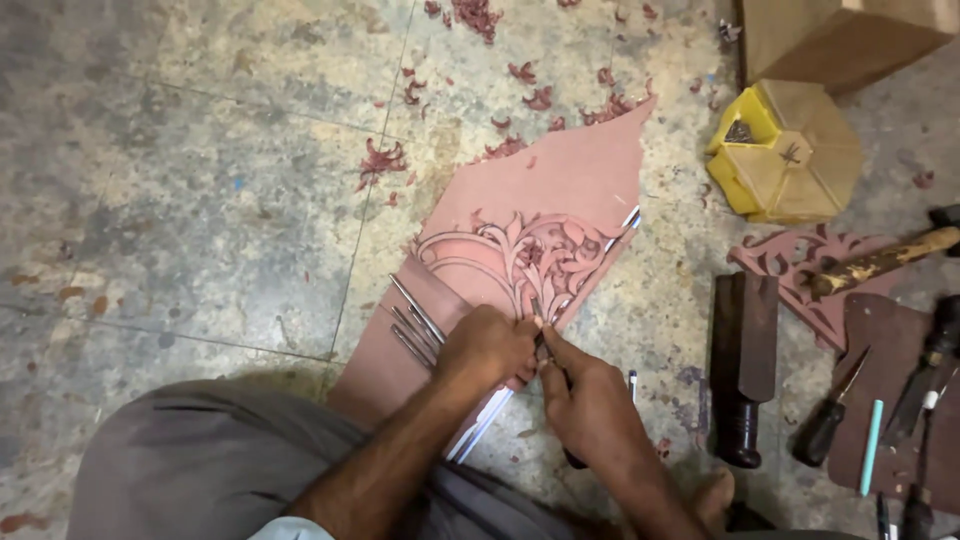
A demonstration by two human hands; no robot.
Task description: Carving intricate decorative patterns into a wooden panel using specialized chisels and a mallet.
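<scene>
Bare speckled stone floor [180,200] lies open from seven to eleven o'clock of the pink carved wooden panel [560,190], while reddish wood shavings [480,15] scatter at twelve, a yellow hexagonal box [785,150] blocks two, and a dark wooden mallet [742,365] and loose chisels [830,420] crowd four.

pink floral-carved panel [540,230], yellow box [785,150], grey speckled floor [200,180]

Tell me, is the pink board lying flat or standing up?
Flat. The pink board lies on the stone floor, both hands pressing down on its carved part.
</scene>
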